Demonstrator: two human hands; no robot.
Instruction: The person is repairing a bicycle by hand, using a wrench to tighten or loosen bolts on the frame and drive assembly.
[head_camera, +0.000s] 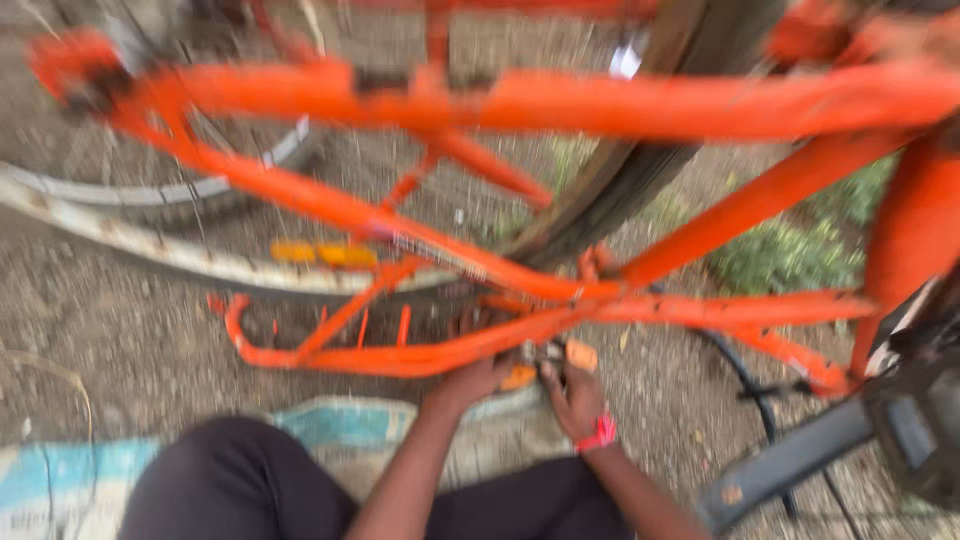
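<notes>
Orange steel bicycle frame (560, 100) lies just beyond both hands. Left hand (470, 382) grips its lower tube; right hand (575, 395) pinches a small orange reflector pedal (580, 354). Fingers could likely slip against nearby rusty tubing.

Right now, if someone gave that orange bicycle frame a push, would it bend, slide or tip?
The orange bicycle frame is probably stiff: its tubes look like welded metal braced in triangles. It is likely heavy for one hand, being large with a wheel attached. It may tip or shift on the loose dirt ground, though the left hand and right hand at its lower tube might steady it.
</notes>
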